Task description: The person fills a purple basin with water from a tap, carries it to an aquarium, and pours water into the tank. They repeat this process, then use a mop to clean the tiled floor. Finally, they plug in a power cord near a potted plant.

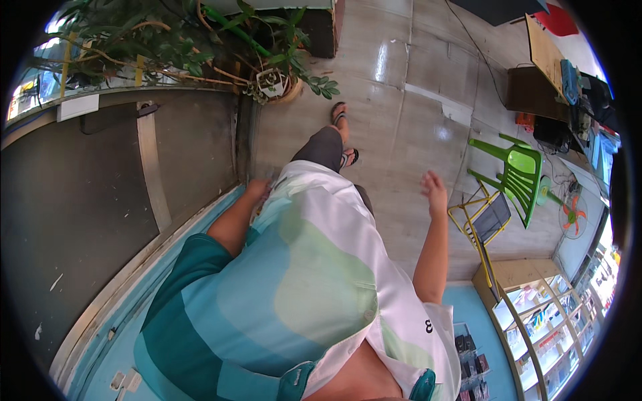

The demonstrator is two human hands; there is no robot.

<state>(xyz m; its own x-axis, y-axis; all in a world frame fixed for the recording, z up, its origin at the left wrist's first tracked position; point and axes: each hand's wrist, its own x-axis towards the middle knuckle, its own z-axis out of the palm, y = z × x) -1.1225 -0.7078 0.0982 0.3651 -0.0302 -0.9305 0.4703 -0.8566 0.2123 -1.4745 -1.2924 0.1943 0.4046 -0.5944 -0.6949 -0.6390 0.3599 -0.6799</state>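
My left hand (258, 190) hangs at my left side against the shirt (267, 281), which is white, green and teal. Its fingers are blurred and partly hidden by the cloth, so whether it holds anything is unclear. Out to the right, my right hand (435, 190) hangs in the air over the tiled floor (421, 140). Its fingers are loosely bent and apart, with nothing in them. One sandalled foot (339, 115) is stretched ahead of the other sandalled foot (348, 158).
A dark panelled door (73, 200) lines the left, with a potted plant (284, 87) beyond it. To the right stand a green plastic chair (521, 170), a yellow-framed folding chair (491, 217), an orange-bladed fan (573, 215) and a glass display case (535, 314). A cable (478, 47) crosses the floor.
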